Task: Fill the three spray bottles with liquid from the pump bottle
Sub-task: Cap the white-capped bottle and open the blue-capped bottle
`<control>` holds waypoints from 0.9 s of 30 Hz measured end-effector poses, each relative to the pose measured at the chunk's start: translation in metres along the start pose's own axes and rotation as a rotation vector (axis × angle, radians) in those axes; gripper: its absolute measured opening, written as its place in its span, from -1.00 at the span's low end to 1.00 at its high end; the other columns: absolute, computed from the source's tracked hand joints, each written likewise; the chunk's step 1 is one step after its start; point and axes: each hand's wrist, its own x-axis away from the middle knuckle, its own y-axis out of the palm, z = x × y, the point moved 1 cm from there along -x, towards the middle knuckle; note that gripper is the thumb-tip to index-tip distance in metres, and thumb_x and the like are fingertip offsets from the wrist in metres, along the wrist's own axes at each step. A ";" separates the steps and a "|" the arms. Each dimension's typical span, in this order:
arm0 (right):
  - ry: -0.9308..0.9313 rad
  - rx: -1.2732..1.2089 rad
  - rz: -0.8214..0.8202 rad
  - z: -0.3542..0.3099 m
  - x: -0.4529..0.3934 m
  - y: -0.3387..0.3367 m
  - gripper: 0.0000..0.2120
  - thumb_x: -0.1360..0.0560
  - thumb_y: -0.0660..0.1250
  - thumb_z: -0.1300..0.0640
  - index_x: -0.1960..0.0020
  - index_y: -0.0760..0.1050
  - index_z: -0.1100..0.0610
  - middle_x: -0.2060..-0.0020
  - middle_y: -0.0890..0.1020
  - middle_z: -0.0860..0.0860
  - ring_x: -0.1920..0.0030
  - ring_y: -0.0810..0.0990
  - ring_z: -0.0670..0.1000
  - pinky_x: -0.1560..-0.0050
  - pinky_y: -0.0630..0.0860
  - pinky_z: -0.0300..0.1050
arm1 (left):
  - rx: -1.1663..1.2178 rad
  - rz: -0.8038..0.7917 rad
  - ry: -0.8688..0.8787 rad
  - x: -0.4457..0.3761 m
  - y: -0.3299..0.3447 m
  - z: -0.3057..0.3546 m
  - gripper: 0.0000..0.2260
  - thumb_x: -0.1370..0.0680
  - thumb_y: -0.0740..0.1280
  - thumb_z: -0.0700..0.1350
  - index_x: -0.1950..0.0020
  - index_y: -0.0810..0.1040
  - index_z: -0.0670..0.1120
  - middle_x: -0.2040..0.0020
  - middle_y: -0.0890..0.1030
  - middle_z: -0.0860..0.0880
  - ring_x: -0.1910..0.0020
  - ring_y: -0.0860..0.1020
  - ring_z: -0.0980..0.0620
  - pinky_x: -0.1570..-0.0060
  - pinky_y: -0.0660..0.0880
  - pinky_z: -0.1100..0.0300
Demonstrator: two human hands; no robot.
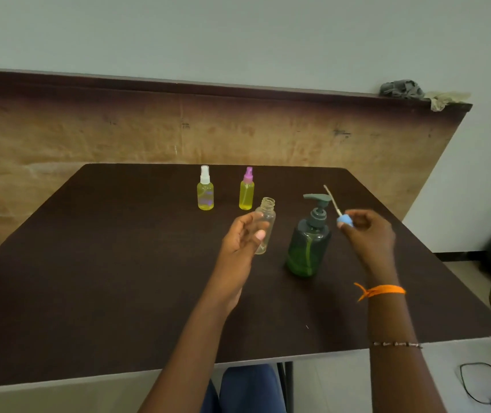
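Observation:
My left hand [244, 236] grips an uncapped, clear spray bottle [265, 223] that looks empty, held slightly tilted above the table. My right hand [366, 231] pinches that bottle's blue spray cap [344, 219], whose thin dip tube points up and to the left. Between the two hands a green pump bottle [308, 245] with a grey pump head stands on the table. Farther back stand two capped spray bottles holding yellow liquid, one with a white cap [205, 190] and one with a pink cap [246, 190].
The dark brown table [119, 263] has a pale front edge and ends just right of my right arm. A wooden board leans against the wall behind it, with grey cloths [402, 89] on its top right corner. Cables lie on the floor at right.

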 end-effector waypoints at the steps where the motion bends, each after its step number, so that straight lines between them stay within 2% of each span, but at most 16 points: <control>1: 0.060 0.065 -0.002 0.014 0.007 0.005 -0.79 -0.40 0.46 0.21 -0.03 0.59 0.13 0.07 0.66 0.07 0.01 0.61 0.04 -0.05 0.51 -0.04 | -0.002 -0.004 0.001 0.001 0.002 -0.001 -0.76 -0.57 0.24 -0.19 -0.19 0.46 0.05 -0.15 0.58 0.09 -0.24 0.49 0.13 -0.27 0.38 0.15; 3: 0.123 0.155 -0.040 0.032 0.023 0.013 -0.80 -0.41 0.45 0.19 -0.03 0.59 0.15 0.06 0.66 0.10 -0.01 0.60 0.11 -0.06 0.52 0.03 | -0.007 -0.012 -0.003 0.002 0.005 -0.004 -0.77 -0.57 0.24 -0.20 -0.17 0.47 0.06 -0.15 0.58 0.07 -0.24 0.49 0.12 -0.29 0.38 0.12; 8: 0.113 0.256 -0.100 0.045 0.043 0.026 -0.82 -0.44 0.43 0.18 -0.03 0.58 0.16 0.06 0.65 0.09 0.00 0.59 0.10 0.01 0.47 -0.05 | -0.029 -0.015 -0.020 0.004 0.009 -0.007 -0.78 -0.57 0.24 -0.19 -0.15 0.47 0.09 -0.18 0.58 0.04 -0.23 0.50 0.15 -0.31 0.38 0.08; 12: 0.093 0.225 -0.112 0.042 0.043 0.031 -0.82 -0.45 0.41 0.20 -0.05 0.57 0.16 0.05 0.64 0.08 0.01 0.59 0.08 -0.02 0.52 0.00 | -0.047 -0.015 -0.040 0.004 0.010 -0.010 -0.77 -0.57 0.25 -0.17 -0.21 0.47 0.03 -0.18 0.58 0.03 -0.24 0.49 0.15 -0.32 0.37 0.06; 18: 0.067 0.195 -0.138 0.031 0.049 0.047 -0.87 -0.42 0.44 0.20 0.04 0.57 0.15 0.13 0.64 0.04 0.06 0.59 0.06 0.03 0.53 -0.01 | -0.025 0.010 -0.045 0.004 0.009 -0.012 -0.76 -0.57 0.24 -0.19 -0.23 0.46 -0.02 -0.21 0.56 0.00 -0.24 0.50 0.10 -0.30 0.39 0.09; 22: 0.056 0.207 -0.139 0.028 0.051 0.052 -0.87 -0.42 0.44 0.19 0.04 0.57 0.14 0.12 0.64 0.05 0.07 0.59 0.06 0.04 0.53 -0.01 | -0.004 0.029 -0.043 0.003 0.004 -0.012 -0.77 -0.57 0.24 -0.19 -0.20 0.46 0.02 -0.22 0.55 -0.02 -0.25 0.50 0.07 -0.27 0.40 0.12; 27: 0.060 0.229 -0.180 0.033 0.048 0.046 -0.77 -0.40 0.48 0.16 -0.03 0.55 0.13 0.09 0.62 0.02 0.06 0.58 0.03 -0.01 0.53 0.04 | 0.014 0.055 -0.051 0.001 -0.002 -0.013 -0.74 -0.57 0.23 -0.18 -0.25 0.45 -0.03 -0.21 0.55 0.01 -0.26 0.49 0.08 -0.27 0.40 0.13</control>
